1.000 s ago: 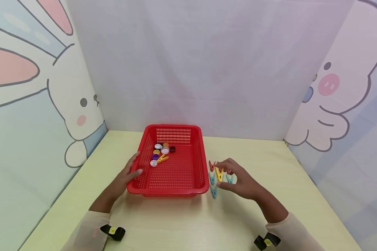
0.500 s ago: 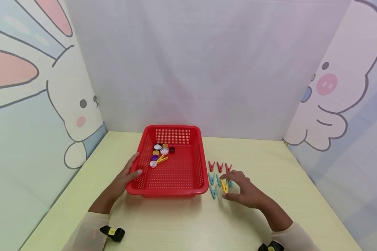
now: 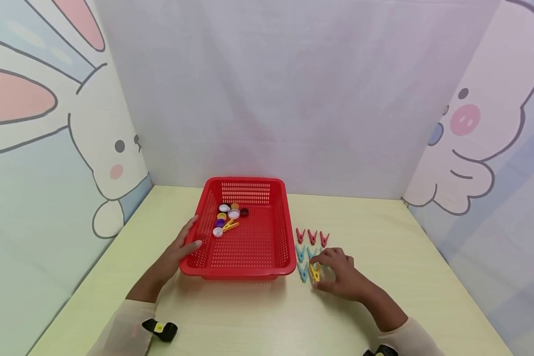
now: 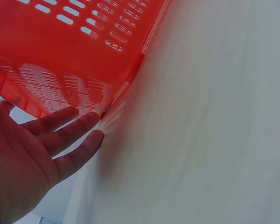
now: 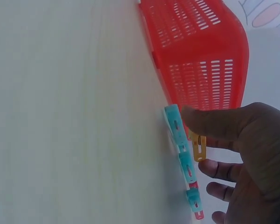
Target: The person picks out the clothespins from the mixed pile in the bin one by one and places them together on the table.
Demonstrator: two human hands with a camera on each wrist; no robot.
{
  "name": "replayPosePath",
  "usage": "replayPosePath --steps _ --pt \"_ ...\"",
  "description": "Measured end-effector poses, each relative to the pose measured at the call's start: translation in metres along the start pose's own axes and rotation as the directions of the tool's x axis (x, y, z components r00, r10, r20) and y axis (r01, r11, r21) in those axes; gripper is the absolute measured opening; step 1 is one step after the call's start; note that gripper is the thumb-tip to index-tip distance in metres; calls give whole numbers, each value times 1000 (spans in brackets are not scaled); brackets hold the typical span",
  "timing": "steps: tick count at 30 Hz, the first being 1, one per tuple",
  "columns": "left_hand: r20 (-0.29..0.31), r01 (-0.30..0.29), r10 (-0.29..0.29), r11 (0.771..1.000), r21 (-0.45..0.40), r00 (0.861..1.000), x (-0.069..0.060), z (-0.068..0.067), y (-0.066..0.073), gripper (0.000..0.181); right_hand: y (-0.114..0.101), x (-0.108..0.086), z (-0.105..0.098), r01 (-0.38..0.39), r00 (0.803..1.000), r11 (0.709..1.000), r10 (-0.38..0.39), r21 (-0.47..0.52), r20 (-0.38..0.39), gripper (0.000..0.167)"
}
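In the head view my left hand (image 3: 173, 257) holds the left side of a red plastic basket (image 3: 238, 271), its thumb over the rim. The left wrist view shows the other fingers (image 4: 77, 154) along the basket's outside. My right hand (image 3: 344, 277) pinches a yellow clothespin (image 3: 315, 273) between thumb and fingers, just right of a light-blue clothespin (image 3: 303, 273). More light-blue clothespins (image 3: 300, 253) lie behind it, one partly hidden by the hand. Farther back is a row of three red clothespins (image 3: 312, 237).
Inside the basket, toward the left, are several bottle caps (image 3: 233, 214) and another yellow clothespin (image 3: 230, 226). The pale wooden table (image 3: 231, 321) meets a light curtain (image 3: 267, 99) at the back. Printed cartoon panels flank both sides.
My right hand has carried the yellow clothespin toward me, from over the rows to beside the nearest light-blue clothespin. The red row has come into full view. Left hand and basket stay put.
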State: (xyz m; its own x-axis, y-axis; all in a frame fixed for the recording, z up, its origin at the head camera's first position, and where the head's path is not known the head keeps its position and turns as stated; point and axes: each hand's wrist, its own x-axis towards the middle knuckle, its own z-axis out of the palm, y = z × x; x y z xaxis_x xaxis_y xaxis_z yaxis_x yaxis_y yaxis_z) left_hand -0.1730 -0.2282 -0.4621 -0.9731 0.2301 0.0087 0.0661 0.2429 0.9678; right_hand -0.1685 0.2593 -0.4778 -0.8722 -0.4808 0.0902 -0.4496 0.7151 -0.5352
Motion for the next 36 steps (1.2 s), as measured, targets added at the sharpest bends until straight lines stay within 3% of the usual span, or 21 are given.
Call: replayPosePath --steps 8,23,36 --pt "7 6 -6 1000 3 1000 1 -1 0 95 1 0 4 -22 1000 997 22 -73 1 53" --pt "-5 -3 3 1000 4 1000 -1 1 0 96 3 0 7 -24 999 994 20 -107 -32 81" --pt "0 3 -3 1000 -1 1000 -1 0 1 97 2 1 7 -45 998 992 39 -116 -47 86"
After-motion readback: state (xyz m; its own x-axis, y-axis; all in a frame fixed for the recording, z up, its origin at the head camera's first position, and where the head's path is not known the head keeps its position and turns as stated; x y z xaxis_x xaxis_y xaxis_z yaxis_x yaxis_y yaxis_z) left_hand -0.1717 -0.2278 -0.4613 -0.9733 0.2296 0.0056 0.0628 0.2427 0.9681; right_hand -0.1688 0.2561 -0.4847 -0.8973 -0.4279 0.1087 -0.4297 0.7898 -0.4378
